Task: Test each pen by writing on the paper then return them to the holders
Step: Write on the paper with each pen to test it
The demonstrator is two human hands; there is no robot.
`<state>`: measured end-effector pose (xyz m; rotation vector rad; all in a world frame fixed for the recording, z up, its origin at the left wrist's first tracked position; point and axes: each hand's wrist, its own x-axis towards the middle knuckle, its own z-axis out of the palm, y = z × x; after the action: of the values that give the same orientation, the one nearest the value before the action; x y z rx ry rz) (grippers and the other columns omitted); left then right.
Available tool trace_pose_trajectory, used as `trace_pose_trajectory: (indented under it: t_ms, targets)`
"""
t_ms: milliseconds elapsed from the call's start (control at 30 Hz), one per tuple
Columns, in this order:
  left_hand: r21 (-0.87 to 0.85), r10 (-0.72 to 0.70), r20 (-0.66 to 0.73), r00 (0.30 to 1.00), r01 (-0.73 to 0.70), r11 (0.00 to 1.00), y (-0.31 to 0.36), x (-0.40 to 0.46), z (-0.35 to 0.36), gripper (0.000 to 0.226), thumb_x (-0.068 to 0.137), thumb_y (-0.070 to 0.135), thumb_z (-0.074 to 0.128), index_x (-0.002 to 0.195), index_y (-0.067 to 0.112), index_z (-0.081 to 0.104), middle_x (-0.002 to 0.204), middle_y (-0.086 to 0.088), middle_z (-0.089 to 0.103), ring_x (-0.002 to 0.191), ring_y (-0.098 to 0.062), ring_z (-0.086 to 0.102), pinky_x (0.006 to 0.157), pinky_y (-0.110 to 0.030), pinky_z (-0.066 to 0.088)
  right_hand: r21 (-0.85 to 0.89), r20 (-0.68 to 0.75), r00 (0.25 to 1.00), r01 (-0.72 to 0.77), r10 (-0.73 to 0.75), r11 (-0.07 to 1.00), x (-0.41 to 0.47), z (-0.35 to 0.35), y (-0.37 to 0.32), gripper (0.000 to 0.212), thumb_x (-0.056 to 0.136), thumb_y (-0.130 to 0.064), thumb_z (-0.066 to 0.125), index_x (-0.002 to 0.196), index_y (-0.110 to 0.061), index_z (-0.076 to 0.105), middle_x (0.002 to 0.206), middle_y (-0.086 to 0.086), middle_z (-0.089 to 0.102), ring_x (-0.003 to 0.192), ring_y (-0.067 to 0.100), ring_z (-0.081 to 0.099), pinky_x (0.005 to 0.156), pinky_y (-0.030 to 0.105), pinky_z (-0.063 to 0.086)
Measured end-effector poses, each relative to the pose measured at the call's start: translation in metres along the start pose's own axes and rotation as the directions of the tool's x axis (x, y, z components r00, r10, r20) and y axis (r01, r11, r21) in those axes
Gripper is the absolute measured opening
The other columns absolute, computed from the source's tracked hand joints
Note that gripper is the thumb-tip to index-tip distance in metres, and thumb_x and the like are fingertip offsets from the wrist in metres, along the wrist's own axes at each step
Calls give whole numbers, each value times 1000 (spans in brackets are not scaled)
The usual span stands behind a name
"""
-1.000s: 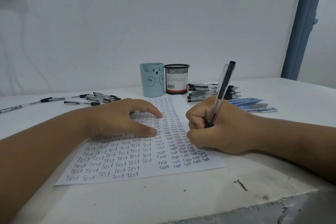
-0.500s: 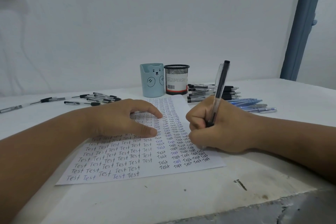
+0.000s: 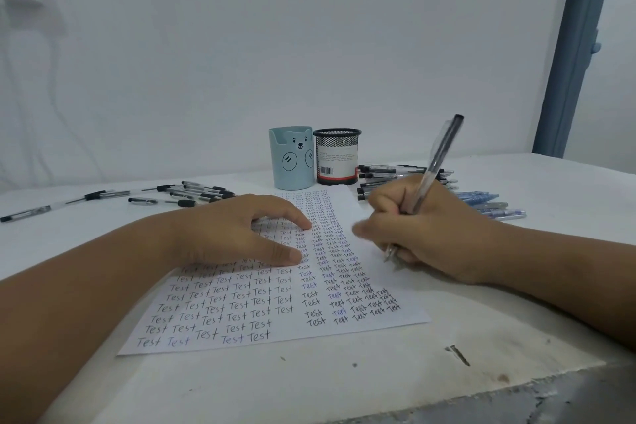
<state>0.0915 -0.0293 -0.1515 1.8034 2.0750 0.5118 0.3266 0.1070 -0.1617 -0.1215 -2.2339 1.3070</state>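
A sheet of paper (image 3: 247, 306) covered with rows of the word "Test" lies in front of me. My left hand (image 3: 241, 231) rests on its upper left part, fingers spread and pressing it flat. My right hand (image 3: 420, 231) grips a clear pen with a black cap (image 3: 440, 155). The pen's tip shows under the hand, at the paper's right edge. Behind the paper stand two holders, a light blue bear cup (image 3: 292, 158) and a black mesh cup (image 3: 337, 155); I see no pens sticking out of either.
Loose black pens (image 3: 192, 194) lie scattered at the left of the white table (image 3: 344, 382). More black pens (image 3: 389, 175) are piled right of the mesh cup, with blue pens (image 3: 488, 205) beyond my right hand. The table's chipped front edge runs at bottom right.
My right hand has lifted and shifted right, away from the written rows, so the pen tip now shows below it. The pen leans more to the right. My left hand has stayed put.
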Motion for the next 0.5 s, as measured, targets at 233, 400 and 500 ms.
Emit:
trace_pose_trajectory:
  t_ms: [233, 400, 500]
  targets:
    - [-17, -13, -3, 1000, 12, 1000, 5, -2, -1, 62, 65, 74, 77, 122, 60, 59, 144, 34, 44, 141, -1, 35, 123, -43, 24, 19, -97, 994, -54, 56, 998, 34, -8, -21, 49, 95, -52, 49, 63, -15, 43, 55, 2, 41, 49, 19, 42, 50, 25, 35]
    - [-66, -29, -18, 999, 28, 997, 7, -3, -1, 53, 71, 59, 82, 120, 58, 62, 141, 35, 45, 140, 1, 36, 123, -42, 24, -126, -103, 993, -66, 53, 990, 73, -11, -24, 32, 95, -50, 56, 99, -18, 55, 53, 2, 51, 39, 16, 40, 40, 23, 33]
    - [-94, -36, -24, 999, 34, 995, 8, -5, -1, 51, 73, 54, 84, 120, 56, 63, 139, 35, 47, 138, 3, 37, 123, -40, 25, -407, -90, 996, -27, -11, 913, 98, -7, -17, 24, 102, -34, 55, 96, -13, 64, 61, 0, 60, 43, 11, 46, 46, 25, 40]
